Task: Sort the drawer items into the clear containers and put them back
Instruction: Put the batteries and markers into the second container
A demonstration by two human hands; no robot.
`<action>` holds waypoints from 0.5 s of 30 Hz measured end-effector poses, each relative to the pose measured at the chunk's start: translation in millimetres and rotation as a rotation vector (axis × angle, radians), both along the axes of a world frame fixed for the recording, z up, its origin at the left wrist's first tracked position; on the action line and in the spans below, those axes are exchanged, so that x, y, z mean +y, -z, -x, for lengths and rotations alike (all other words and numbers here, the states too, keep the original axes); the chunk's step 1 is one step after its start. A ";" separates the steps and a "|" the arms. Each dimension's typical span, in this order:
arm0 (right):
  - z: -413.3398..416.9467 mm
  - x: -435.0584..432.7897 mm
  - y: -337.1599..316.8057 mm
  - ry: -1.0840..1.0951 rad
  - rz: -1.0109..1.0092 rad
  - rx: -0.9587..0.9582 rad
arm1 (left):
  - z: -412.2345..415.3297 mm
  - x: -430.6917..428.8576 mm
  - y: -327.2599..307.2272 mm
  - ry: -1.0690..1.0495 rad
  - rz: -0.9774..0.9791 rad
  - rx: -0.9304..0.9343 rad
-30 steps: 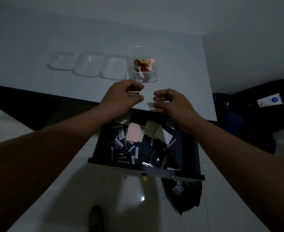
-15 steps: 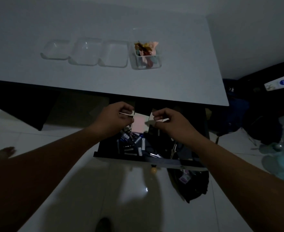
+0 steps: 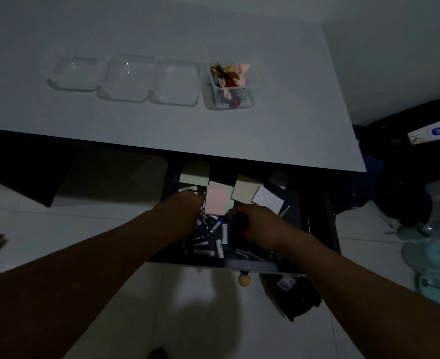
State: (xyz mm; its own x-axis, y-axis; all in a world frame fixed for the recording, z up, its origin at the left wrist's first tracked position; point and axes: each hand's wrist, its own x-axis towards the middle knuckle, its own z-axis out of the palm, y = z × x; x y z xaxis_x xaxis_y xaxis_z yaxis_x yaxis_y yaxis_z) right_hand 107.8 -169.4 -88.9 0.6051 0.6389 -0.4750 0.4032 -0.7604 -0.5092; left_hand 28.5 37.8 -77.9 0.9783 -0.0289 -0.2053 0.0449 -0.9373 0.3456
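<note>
1. The desk, a pale flat top, lies beyond the drawer and overhangs its far end.
2. The drawer is pulled out toward the person and is dark inside, with loose items across its floor.
3. The left hand reaches down into the drawer's left half. Its fingers are buried among the items, so I cannot tell whether they hold anything.
4. The right hand is over the drawer's middle with its fingers curled toward the left. The picture is too dim to tell whether they grip an item.
5. A black bag sits on the floor below the drawer's right front corner.
6. Three empty clear containers stand in a row on the desk, beyond the drawer and to its left.
7. A fourth clear container stands just right of that row, straight beyond the drawer, and holds crumpled coloured bits.
8. A pink sticky pad lies in the drawer's far half, between the two hands.
9. A yellow pad lies just right of the pink one, a pale green pad lies at the drawer's far left, and a white card lies further right.
10. Batteries lie scattered in the drawer's near half, between the hands.
11. A round wooden knob sticks out from the drawer's front.
</note>
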 end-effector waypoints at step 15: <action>19.9 17.3 11.7 -0.067 0.004 0.013 | 0.4 -2.9 38.4 -0.039 0.050 0.032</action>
